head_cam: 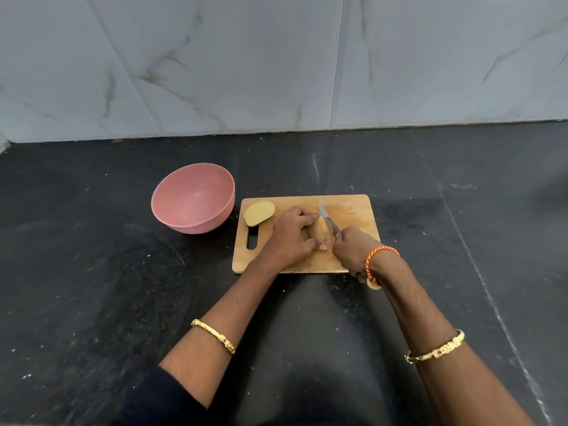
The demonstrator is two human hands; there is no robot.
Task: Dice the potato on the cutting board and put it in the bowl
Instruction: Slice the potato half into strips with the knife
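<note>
Pink bowl (193,202): stands upright on the black stone countertop (92,287), just left of the wooden cutting board (347,210), with a narrow gap between them. Nothing is visible inside it.

Cutting board: lies flat on the countertop, handle slot (252,239) at its left end. At the far left corner rests one potato half (259,213), tilted, its pale cut face showing up and toward the camera, apart from both hands.

Left hand (290,238): placed on the board's centre, fingers curled over the top of the second potato half (319,230) and thumb at its near end, gripping it skin-side up against the board. A gold bangle (213,336) sits on this forearm.

Knife (328,219): blade angled across the far right side of the held potato half, tip pointing away from the camera. Whether the edge has entered the flesh cannot be told.

Right hand (353,250): fingers wrapped tight round the knife handle, over the board's near right corner. An orange braided cord (379,256) is at the wrist and a gold bangle (436,352) further up the forearm.
</note>
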